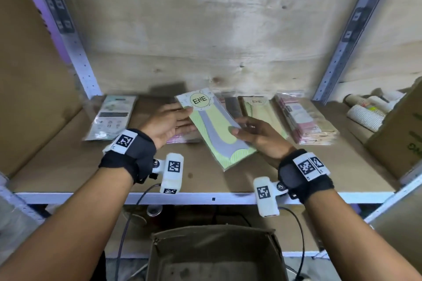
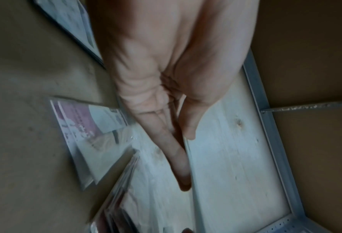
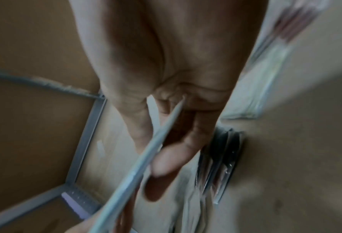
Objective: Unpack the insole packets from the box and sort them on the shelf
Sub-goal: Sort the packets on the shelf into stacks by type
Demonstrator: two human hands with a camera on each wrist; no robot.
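A green and grey insole packet [image 1: 219, 130] marked ENE is held tilted above the brown shelf [image 1: 68, 166]. My left hand [image 1: 189, 118] pinches its left edge, thumb on top and straight fingers underneath. My right hand [image 1: 239, 128] pinches its right edge between thumb and fingers. The right wrist view shows the packet edge-on [image 3: 146, 154] between the thumb and fingers of the right hand [image 3: 152, 157]. In the left wrist view the left hand [image 2: 187, 157] closes thumb to finger on a thin edge. The open cardboard box [image 1: 217, 253] stands below the shelf.
Sorted piles lie along the shelf's back: a white packet [image 1: 109, 118] at left, pink packets [image 1: 182, 138] under my left hand, dark packets [image 1: 230, 102], a green ENE pile [image 1: 260, 109], a pink stack [image 1: 303, 121]. Paper cups [image 1: 365, 112] and a carton [image 1: 402, 132] stand at right.
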